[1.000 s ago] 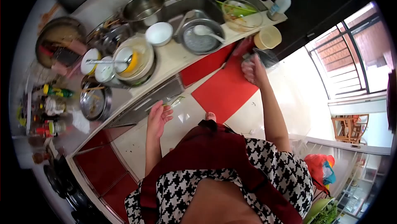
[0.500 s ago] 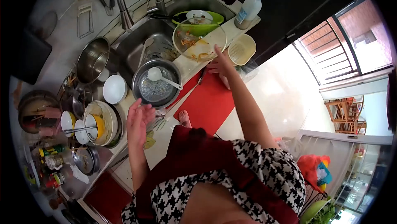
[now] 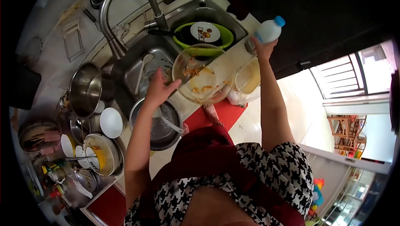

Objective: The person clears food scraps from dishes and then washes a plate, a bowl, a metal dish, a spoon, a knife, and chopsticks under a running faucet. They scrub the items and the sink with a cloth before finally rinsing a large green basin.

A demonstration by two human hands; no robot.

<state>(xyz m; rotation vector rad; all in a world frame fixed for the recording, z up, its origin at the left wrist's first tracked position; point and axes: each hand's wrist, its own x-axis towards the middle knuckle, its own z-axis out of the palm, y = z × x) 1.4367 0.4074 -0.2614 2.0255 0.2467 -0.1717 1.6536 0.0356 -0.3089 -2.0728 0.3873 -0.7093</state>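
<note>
My right hand (image 3: 265, 49) is wrapped round a white bottle (image 3: 268, 31) with a blue cap, at the right end of the counter. Over the near edge of the sink, my left hand (image 3: 160, 87) has its thumb and fingers apart and holds nothing. It is just left of a clear glass bowl (image 3: 200, 80) with orange food scraps. Below that hand is a metal basin (image 3: 160, 132) with a white ladle (image 3: 170, 124) in it, partly hidden by my forearm.
A spoon (image 3: 143, 74) lies in the left sink basin (image 3: 129, 69) under the faucet (image 3: 110, 30). The other basin holds a green bowl (image 3: 227, 38) and a plate (image 3: 204, 32). A steel pot (image 3: 85, 90), white bowl (image 3: 111, 122) and stacked dishes (image 3: 110, 155) crowd the left counter.
My right hand has moved from beside the glass bowl to the bottle and taken hold of it. My left hand has moved up and right, over the sink edge. The view has shifted.
</note>
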